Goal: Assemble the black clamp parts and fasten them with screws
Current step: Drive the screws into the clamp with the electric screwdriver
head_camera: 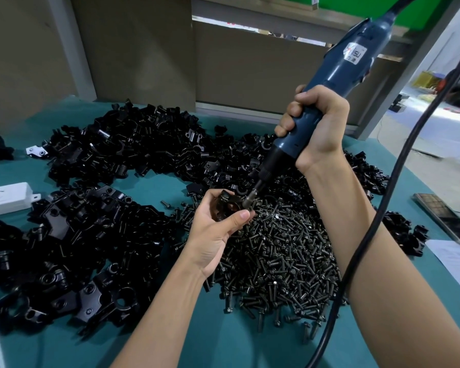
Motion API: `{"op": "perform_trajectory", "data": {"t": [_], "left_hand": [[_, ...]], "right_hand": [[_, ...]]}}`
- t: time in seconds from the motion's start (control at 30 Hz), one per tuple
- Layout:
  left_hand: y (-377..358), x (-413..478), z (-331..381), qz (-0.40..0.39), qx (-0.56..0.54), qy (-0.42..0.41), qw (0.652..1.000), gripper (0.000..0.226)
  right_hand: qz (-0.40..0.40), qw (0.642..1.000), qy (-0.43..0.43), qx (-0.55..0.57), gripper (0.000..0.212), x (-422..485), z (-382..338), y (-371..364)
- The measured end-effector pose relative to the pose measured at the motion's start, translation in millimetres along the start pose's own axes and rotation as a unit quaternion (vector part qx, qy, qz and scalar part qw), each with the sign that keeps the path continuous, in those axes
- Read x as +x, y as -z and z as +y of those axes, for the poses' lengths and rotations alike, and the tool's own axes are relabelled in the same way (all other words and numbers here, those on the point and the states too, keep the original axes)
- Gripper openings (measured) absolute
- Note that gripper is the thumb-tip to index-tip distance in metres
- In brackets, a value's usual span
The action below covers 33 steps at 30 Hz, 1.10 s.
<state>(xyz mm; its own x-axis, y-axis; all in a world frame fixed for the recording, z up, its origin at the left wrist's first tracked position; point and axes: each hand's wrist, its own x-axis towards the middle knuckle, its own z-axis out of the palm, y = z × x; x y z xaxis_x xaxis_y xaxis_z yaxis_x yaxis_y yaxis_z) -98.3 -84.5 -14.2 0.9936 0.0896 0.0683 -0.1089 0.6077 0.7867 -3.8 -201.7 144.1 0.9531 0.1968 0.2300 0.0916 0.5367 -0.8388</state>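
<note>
Left hand (218, 229) is up over the green tabletop (223, 341), its grip pinching a black clamp (227, 205): thumb across the near side, fingers curled round the back. The clamp hangs in the air just above the far edge of the screw heap (282, 251), touching only the hand and the tool.

Right hand (316, 128) is wrapped round the blue screwdriver (343, 65), low on its body, grip pressed tight round the barrel. The tool is tilted, its top leaning away up to the right. The bit (248, 201) meets the clamp's right side. It looks to sit on a screw there, but the head is too small to make out.

A black cable (383, 203) runs from the screwdriver's top and loops down past the right forearm.

Loose clamp parts (133, 144) are heaped across the far side of the tabletop, and another pile (64, 248) lies near left. The screw heap sits in the middle, right under both arms. A white box (8, 197) is at the left edge and a dark flat device (444, 219) at the right edge, with white paper (457, 258) just beside it.
</note>
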Motion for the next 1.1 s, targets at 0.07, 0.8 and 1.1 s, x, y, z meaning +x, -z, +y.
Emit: {"op": "perform_trajectory", "data": {"t": [0.07,0.8,1.1], "left_hand": [[0.5,-0.1,0.1,0.001,0.008,-0.005,1.0,0.053],[-2.8,-2.6,0.5,-0.035,0.017,0.011,0.999,0.04],[1.1,5.9,2.2,0.073,-0.164,0.013,0.984,0.048]], "right_hand": [[0.003,1.0,-0.002,0.0,0.013,-0.2,0.4,-0.5],[-0.406,0.88,-0.142,0.204,0.04,-16.2,-49.7,26.3],[0.095,0.772,0.063,-0.625,0.044,-95.0,-77.2,122.5]]}}
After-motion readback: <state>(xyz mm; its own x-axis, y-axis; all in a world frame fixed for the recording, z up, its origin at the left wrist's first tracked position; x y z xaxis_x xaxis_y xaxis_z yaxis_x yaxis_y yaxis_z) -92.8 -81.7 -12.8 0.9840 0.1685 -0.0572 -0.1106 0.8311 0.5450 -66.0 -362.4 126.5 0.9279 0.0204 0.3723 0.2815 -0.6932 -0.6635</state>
